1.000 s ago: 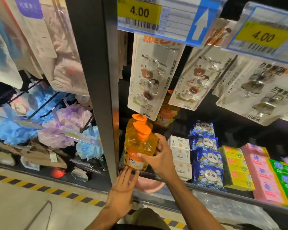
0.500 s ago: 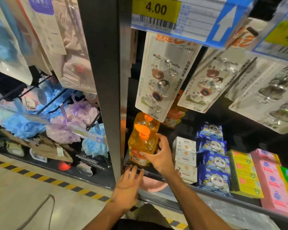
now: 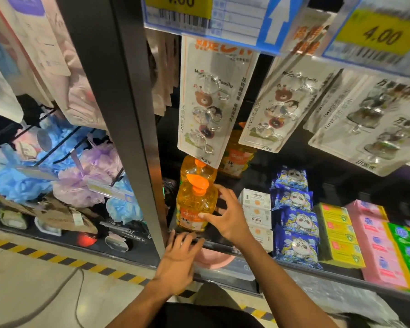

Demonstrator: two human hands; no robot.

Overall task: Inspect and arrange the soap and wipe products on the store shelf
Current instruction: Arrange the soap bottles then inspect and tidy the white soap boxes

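The right hand (image 3: 225,221) grips the front soap bottle (image 3: 195,204), upright at the left end of the shelf (image 3: 223,245); white boxes (image 3: 256,209) sit at its 3 o'clock. At 6 o'clock, the left hand (image 3: 178,259) lays straight fingers on the shelf edge.

Retail shop, toiletries aisle. Evidence: yellow 4.00 price tags (image 3: 182,8) with barcodes across the top of the frame. Carded hooks (image 3: 213,102) hang below them, centre and upper right. Shelf (image 3: 336,275) at lower right is faced in rows: blue wipe packs (image 3: 294,221), white soap boxes (image 3: 258,209), pink packs (image 3: 374,245). Orange pump bottle (image 3: 194,204) with an identical one behind it, centre. Bath poufs (image 3: 90,185) on wire racks, left. Hazard-striped floor tape (image 3: 45,255), lower left.
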